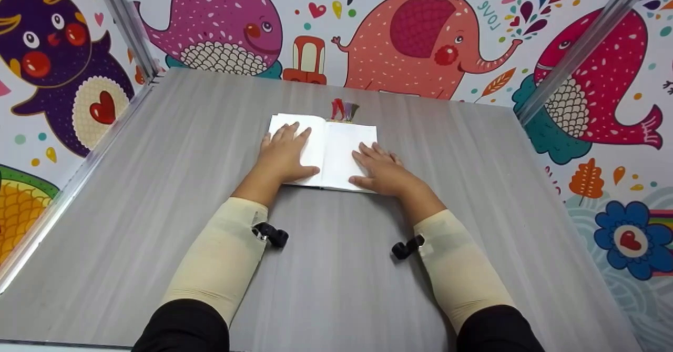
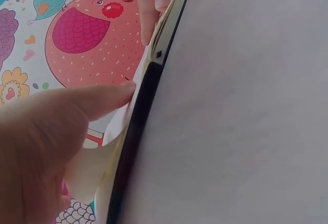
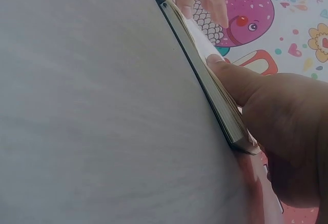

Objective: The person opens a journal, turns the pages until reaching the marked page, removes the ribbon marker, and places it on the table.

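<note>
An open notebook (image 1: 339,154) with blank white pages lies flat on the table. My left hand (image 1: 284,154) rests on the left page, fingers spread and straight, thumb pointing toward the spine. On the right page lies my right hand (image 1: 383,170), its fingers extended toward the middle of the book. In the left wrist view the thumb (image 2: 110,98) presses near the page edge above the dark cover (image 2: 136,126). The right wrist view shows the stacked page edges (image 3: 210,80) under the right thumb (image 3: 225,73). Red and purple tassels (image 1: 344,110) stick out past the notebook's top edge.
The grey wood-grain table (image 1: 336,268) extends around the notebook. Behind it stands a wall (image 1: 315,20) printed with cartoon animals, with metal posts (image 1: 583,52) at the corners. Both forearms wear pale sleeves (image 1: 221,257) with small black clip-like mounts (image 1: 271,234).
</note>
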Demonstrator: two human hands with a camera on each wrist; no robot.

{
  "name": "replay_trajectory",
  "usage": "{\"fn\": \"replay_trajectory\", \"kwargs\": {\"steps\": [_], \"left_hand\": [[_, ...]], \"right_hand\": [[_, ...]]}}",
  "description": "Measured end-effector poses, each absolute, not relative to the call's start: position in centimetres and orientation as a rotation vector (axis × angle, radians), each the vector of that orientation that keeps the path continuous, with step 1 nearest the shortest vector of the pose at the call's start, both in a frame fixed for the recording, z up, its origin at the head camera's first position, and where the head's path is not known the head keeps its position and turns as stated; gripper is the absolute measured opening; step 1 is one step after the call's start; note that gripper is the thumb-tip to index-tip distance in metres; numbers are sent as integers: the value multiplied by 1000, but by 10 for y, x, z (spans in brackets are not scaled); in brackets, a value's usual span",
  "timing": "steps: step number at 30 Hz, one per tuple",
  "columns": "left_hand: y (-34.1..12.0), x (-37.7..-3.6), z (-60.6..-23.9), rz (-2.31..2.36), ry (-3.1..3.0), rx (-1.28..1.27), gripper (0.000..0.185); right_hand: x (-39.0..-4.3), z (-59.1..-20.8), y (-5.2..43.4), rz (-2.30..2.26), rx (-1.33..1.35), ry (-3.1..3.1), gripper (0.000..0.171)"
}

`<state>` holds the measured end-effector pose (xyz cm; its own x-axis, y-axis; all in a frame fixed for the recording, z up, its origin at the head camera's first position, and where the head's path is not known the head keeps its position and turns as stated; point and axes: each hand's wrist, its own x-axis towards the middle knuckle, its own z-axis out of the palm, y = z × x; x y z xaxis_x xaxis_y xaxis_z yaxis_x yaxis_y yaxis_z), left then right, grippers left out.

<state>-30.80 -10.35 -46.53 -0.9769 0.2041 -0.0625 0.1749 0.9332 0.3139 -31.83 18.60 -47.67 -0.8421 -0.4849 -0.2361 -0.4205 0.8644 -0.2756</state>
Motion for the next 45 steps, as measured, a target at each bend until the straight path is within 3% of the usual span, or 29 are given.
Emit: {"fn": "replay_trajectory", "kwargs": {"steps": [7,23,45], "left_hand": [[-107,-307,-466,448,2911,304,93],[-104,-305,-462,240,2903,330,84],[-103,-301,-461,356,2840,300,84]], "right_hand": [[-318,-474,186,-271,-711,2740,80],[-316,-466,187,-317,-714,2740,75],[-310,-456,192,-352,-759,2720,78]]}}
